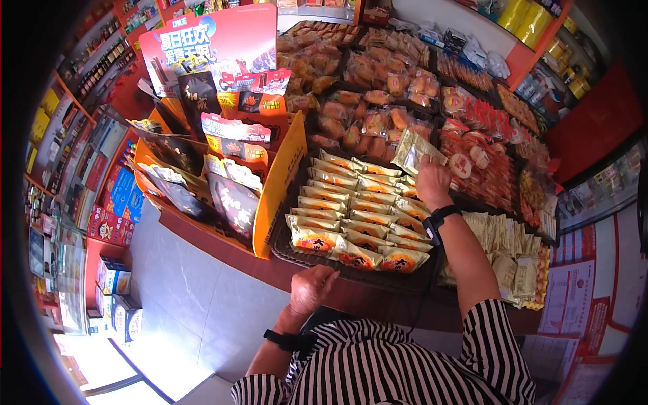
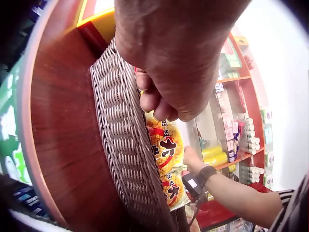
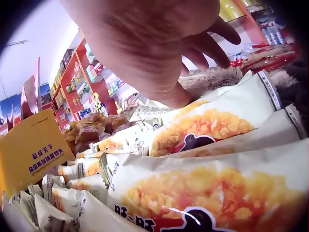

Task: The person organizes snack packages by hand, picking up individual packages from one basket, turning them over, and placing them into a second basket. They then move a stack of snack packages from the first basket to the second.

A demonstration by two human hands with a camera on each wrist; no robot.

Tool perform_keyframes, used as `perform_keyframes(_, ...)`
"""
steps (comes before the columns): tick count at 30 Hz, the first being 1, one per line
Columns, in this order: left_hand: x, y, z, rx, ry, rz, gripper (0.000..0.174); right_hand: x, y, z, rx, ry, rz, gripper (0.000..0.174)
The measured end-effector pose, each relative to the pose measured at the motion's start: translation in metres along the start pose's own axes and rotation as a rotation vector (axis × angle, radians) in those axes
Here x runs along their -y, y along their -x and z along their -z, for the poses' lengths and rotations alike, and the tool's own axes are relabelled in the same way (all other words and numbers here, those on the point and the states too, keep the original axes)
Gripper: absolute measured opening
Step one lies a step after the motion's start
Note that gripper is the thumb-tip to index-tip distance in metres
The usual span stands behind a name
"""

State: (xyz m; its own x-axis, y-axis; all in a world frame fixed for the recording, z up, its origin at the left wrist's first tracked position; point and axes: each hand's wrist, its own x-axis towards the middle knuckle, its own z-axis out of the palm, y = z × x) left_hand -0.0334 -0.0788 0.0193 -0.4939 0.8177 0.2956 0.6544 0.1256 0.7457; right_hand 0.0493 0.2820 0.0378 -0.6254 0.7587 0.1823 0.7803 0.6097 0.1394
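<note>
In the head view my right hand pinches a pale gold snack packet by its near edge, over the back right corner of a basket. Rows of white and orange rice-cracker packets fill that basket. The right wrist view has the thumb at the gold packet, just behind the cracker packets. Idle, my left hand hangs in front of the basket, fingers loosely curled round nothing. From the left wrist, the woven basket side lies close beside that hand.
On the left stands a yellow display box with dark pouches. Behind are trays of wrapped bread and red-printed packets. More gold packets lie to the right. The counter's brown front edge runs below the box.
</note>
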Motion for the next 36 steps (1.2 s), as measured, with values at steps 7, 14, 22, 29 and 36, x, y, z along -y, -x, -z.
perform_keyframes(7,-0.002,0.01,0.005,0.021,-0.027,-0.002,0.008,0.005,0.002,0.001,-0.129,-0.003,-0.006,0.034)
perform_keyframes(14,-0.006,0.015,0.011,0.009,-0.006,0.011,0.007,-0.008,0.001,0.004,-0.102,-0.025,-0.01,0.048)
perform_keyframes(22,-0.011,0.02,0.011,0.012,-0.003,-0.025,0.007,-0.044,0.011,0.02,-0.105,-0.355,-0.371,0.052)
perform_keyframes(29,-0.016,0.025,0.01,0.015,-0.032,-0.006,0.007,-0.118,-0.013,-0.114,-0.43,-1.043,-0.654,0.038)
perform_keyframes(36,-0.017,0.01,0.023,0.0,-0.126,-0.036,0.008,-0.097,0.053,-0.003,-0.46,-1.773,-0.778,0.033)
